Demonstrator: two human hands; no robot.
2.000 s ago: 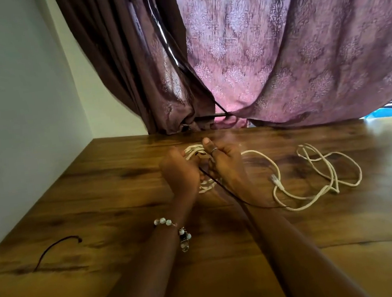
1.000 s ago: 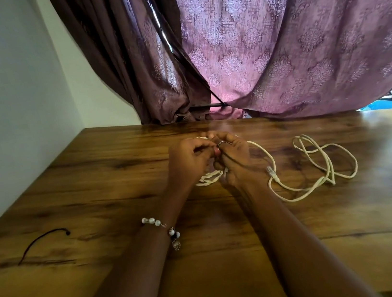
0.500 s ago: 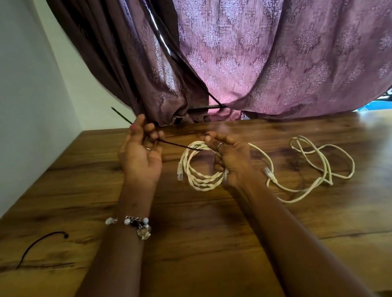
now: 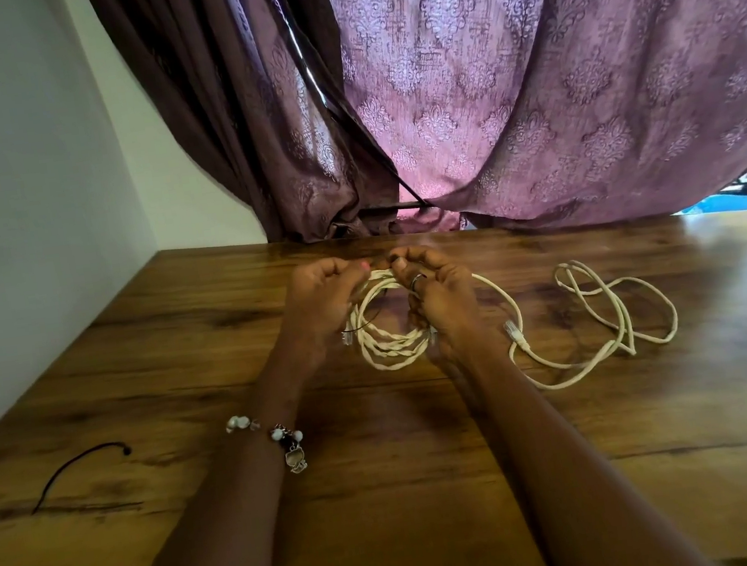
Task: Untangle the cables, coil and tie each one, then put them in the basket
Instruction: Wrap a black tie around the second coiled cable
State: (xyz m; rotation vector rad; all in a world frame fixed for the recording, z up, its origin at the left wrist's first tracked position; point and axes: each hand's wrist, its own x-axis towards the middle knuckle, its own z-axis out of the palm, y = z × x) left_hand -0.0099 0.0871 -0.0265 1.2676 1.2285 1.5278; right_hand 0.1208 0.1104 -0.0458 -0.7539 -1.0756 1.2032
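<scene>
Single head-worn wide-angle view, looking forward and down along both forearms onto the worktop point(image 4: 392, 496). Camera is sitting close above the near edge, facing the curtain point(image 4: 549, 80) at the far side; the wall point(image 4: 3, 190) is bounding the left. Edges are bowing from lens distortion. No second view sharing coverage.

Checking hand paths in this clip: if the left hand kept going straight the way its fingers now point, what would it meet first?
The left hand has its fingers curled rightward at the top of the coiled cable, so it would likely meet the right hand first; their fingertips look nearly touching, though depth is unclear.
</scene>
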